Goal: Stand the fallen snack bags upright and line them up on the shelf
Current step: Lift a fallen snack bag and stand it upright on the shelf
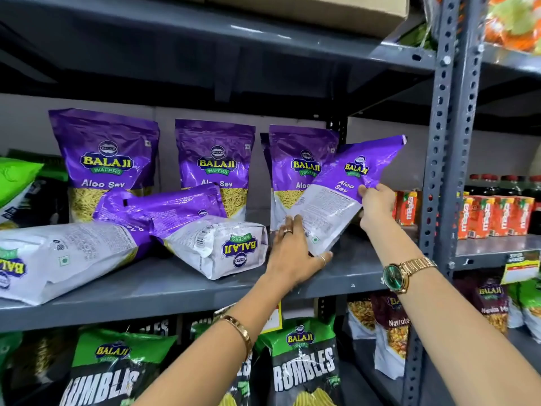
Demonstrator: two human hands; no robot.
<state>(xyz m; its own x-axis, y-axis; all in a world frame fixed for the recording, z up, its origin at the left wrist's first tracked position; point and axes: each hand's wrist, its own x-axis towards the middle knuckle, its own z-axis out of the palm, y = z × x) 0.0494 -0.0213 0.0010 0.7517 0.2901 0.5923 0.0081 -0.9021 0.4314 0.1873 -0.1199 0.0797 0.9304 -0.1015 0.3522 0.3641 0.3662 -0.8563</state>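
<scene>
A purple and white Aloo Sev bag (341, 190) leans tilted to the right at the right end of the grey shelf (181, 291). My left hand (294, 253) holds its bottom edge and my right hand (376, 205) grips its right side. Three purple Aloo Sev bags stand upright at the back: left bag (105, 159), middle bag (215, 162), right bag (295, 165). In front of them two fallen bags lie flat: a big one at the left (64, 256) and one in the middle (205, 235).
A grey slotted upright post (445, 148) borders the shelf on the right. Red juice cartons (494, 218) stand on the neighbouring shelf. Green Rumbles bags (304, 364) fill the shelf below. A cardboard box (336, 10) sits on the shelf above.
</scene>
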